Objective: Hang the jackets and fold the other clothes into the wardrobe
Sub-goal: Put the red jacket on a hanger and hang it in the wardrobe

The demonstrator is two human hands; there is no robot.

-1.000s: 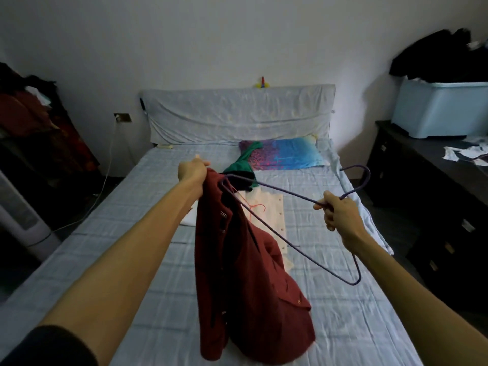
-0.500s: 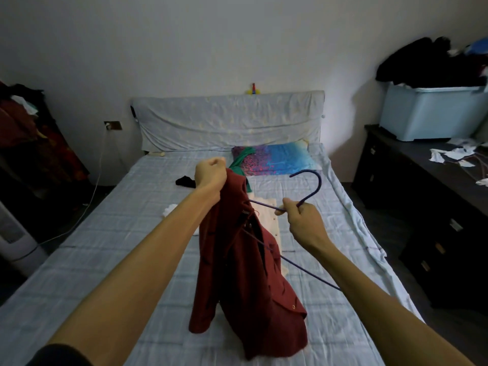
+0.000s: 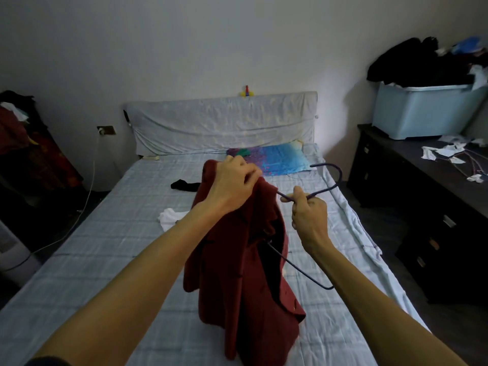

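A dark red jacket (image 3: 245,281) hangs above the bed, held up by its collar in my left hand (image 3: 232,188). My right hand (image 3: 309,215) grips a thin purple wire hanger (image 3: 330,186) just below its hook. One arm of the hanger runs inside the jacket's opening; its lower corner sticks out at the right. A black garment (image 3: 184,185) and a white one (image 3: 169,217) lie on the bed beyond the jacket. A green cloth (image 3: 244,152) peeks out on the pillow.
The bed (image 3: 105,247) with a pale checked sheet fills the middle. A dark dresser (image 3: 422,207) stands at the right with a light blue bin (image 3: 422,112) piled with clothes. Dark red clothes (image 3: 23,154) hang at the left, above a white appliance (image 3: 10,249).
My left hand has lifted the collar and moved right. My right hand has pushed the hanger further into the jacket, so less wire shows. My view has shifted.
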